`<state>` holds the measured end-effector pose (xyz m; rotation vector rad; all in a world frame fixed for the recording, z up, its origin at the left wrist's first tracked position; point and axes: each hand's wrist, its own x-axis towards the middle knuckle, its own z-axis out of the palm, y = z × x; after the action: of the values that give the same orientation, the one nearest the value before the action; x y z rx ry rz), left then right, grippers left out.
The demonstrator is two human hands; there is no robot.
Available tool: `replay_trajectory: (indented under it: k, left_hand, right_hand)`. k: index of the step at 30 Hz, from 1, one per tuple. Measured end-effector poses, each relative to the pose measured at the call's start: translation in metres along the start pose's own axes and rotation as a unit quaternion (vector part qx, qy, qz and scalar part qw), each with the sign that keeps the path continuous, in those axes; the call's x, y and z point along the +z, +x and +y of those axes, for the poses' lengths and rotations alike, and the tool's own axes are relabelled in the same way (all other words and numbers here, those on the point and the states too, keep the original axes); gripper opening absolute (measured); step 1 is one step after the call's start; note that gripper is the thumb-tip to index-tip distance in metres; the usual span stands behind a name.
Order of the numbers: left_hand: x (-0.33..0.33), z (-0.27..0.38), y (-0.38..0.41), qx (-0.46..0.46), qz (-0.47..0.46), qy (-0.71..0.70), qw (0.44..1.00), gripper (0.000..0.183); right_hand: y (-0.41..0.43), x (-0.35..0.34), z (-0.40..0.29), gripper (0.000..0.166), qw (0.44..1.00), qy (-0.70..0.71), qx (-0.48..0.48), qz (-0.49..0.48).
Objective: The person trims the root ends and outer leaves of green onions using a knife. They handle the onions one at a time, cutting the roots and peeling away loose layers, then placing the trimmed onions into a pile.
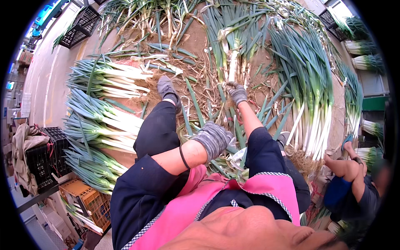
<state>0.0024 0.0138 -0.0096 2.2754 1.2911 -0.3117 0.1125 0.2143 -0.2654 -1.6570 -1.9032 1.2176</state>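
Observation:
Both my hands wear grey knitted gloves. My right hand (pixel 237 93) reaches forward, its fingers curled at the root end of a thick white-stemmed green onion (pixel 233 66). The leaves of that stalk point away from me, among other long green onions (pixel 237 28). My left hand (pixel 214 140) is closer to my body, over the litter between my legs. Its fingers are bent, and its palm side is hidden, so whether anything is in it does not show. Loose leaves and dry peelings (pixel 200 84) lie around both hands.
Bundled green onions lie at left (pixel 112 122), roots towards me, and a big pile (pixel 306 84) lies at right. Black plastic crates (pixel 79 26) stand at the far left, an orange crate (pixel 93 203) at lower left. Another person's bare legs (pixel 343 167) are at right.

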Motion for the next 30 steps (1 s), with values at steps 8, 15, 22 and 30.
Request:
replay_trajectory:
  k: [8, 15, 22, 30]
  left_hand:
    - [-0.001, 0.015, 0.024, 0.001, 0.034, 0.067, 0.997, 0.023]
    - [0.0, 0.038, 0.057, 0.083, 0.005, 0.055, 0.995, 0.032]
    - [-0.012, 0.041, 0.091, -0.081, 0.146, -0.142, 0.976, 0.072]
    - [-0.006, 0.037, 0.122, -0.079, 0.256, -0.838, 0.475, 0.029]
  right_hand:
    - [-0.223, -0.089, 0.019, 0.061, 0.788, 0.601, 0.004, -0.133]
    - [-0.316, -0.032, 0.086, 0.017, 0.837, 0.472, 0.277, 0.022]
    - [-0.355, -0.113, -0.028, 0.022, 0.851, 0.503, 0.142, 0.044]
    - [-0.38, -0.111, -0.041, 0.031, 0.87, 0.483, 0.057, 0.076]
